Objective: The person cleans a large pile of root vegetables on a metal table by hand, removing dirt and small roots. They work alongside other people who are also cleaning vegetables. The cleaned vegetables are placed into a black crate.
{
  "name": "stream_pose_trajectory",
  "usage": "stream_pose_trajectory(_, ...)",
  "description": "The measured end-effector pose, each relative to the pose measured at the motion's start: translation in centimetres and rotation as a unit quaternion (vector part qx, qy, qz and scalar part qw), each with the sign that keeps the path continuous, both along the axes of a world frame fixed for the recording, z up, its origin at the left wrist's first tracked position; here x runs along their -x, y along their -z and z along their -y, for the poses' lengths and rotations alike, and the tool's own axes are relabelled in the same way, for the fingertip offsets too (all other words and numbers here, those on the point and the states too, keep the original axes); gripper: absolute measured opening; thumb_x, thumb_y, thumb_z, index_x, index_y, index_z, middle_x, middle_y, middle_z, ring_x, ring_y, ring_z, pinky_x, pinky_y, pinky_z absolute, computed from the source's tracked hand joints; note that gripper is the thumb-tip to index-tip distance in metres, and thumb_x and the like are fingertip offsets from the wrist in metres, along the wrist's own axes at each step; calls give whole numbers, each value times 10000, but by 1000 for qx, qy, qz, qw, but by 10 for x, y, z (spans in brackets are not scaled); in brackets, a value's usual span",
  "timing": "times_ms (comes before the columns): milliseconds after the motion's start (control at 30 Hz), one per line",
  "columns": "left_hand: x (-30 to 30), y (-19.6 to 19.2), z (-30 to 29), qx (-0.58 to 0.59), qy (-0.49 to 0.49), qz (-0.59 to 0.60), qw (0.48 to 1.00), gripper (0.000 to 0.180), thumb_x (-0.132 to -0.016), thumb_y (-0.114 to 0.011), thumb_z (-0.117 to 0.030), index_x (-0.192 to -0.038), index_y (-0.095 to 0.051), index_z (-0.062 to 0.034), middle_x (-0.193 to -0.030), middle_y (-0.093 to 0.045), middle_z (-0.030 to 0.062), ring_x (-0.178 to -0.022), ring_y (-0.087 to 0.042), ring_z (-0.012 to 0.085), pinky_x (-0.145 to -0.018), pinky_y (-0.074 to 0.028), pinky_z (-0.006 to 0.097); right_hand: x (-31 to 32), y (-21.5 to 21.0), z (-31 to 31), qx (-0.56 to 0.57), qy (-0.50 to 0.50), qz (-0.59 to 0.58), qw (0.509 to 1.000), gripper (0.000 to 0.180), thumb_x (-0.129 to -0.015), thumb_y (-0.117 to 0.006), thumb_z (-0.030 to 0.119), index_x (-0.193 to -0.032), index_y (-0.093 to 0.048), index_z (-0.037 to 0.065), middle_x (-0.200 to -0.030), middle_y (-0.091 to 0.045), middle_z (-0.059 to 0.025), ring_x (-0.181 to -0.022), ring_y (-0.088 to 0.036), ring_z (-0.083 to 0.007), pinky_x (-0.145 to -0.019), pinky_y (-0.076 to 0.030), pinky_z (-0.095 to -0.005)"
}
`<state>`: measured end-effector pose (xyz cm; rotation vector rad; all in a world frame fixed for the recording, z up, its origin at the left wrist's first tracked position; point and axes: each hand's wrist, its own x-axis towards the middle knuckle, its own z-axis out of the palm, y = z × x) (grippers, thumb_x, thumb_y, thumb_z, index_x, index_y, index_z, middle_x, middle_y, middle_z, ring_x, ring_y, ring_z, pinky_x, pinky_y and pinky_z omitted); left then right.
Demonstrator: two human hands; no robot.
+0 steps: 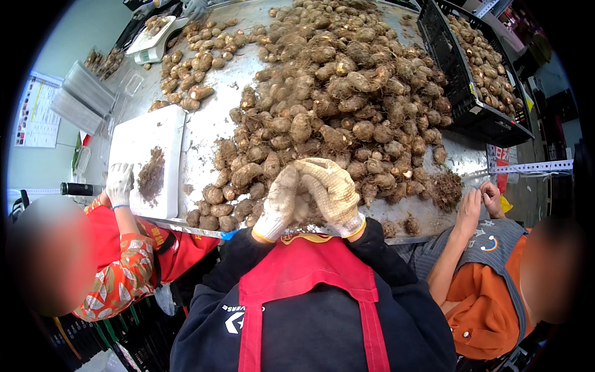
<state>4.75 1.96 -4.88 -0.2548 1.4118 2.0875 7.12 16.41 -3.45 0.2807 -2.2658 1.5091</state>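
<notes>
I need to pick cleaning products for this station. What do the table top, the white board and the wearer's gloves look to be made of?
The table top looks like bare metal, likely stainless steel: grey, with a dull sheen and soil smears. The white board seems to be matt plastic, smooth and even. The gloves on the left hand and right hand look like knitted fabric: a dotted weave shows, soiled beige.

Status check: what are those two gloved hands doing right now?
Left hand and right hand cupped together. Whatever they hold is hidden. Taro pile right ahead.

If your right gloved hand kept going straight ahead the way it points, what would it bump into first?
Most likely the big pile of brown hairy roots on the metal table: the right hand points up into its near edge, though depth is hard to judge.
</notes>
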Motion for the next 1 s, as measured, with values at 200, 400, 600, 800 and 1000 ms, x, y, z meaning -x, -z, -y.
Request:
stream_pose_trajectory(200, -1, -13, 1, -71, 29, 84, 994, 568, -955, -458, -617, -1148, -603, -103, -734, -600, 11, -384, -347, 63, -331, -259, 194, 5, 14, -20, 328, 60, 288, 898, 298, -1006, -548, 310, -961, -660, 36, -886, -685, -25, -740, -618, -68, -610, -487, -207)
stream_pose_trajectory(400, 14, -7, 4, -208, 55, 244, 946, 578, -950, -414, -651, -991, -625, -115, -540, -465, -14, -308, -314, 95, -271, -219, 222, -4, 8, -13, 202, 63, 262, 942, 394, -924, -652, 310, -1200, -598, 34, -1013, -677, -116, -863, -641, -194, -745, -520, -329)
stream_pose_trajectory(600, 6, 7, 6, -155, 92, 251, 951, 634, -955, -366, -674, -867, -621, -101, -469, -416, -15, -295, -345, 97, -275, -249, 228, 5, 18, -7, -99, 12, -53, 994, 271, -971, -504, 196, -1104, -661, 19, -1018, -683, -169, -891, -646, -347, -799, -505, -399)
stream_pose_trajectory(800, 12, 21, 8, -188, 36, 215, 958, 556, -959, -446, -609, -1075, -615, -92, -631, -533, 26, -380, -416, 61, -286, -329, 214, -5, 52, -6, 59, 65, 217, 972, 267, -970, -555, 172, -1132, -632, -26, -1084, -674, -176, -986, -658, -267, -841, -512, -360)
stream_pose_trajectory(1000, 117, 19, 78, -190, -175, 124, 958, 514, -1000, -427, -504, -1168, -599, -49, -824, -643, 0, -581, -598, 97, -385, -442, 181, -21, 44, -30, 42, 127, 210, 968, 323, -934, -614, 139, -1214, -618, -21, -1176, -661, -184, -1086, -641, -267, -933, -488, -335)
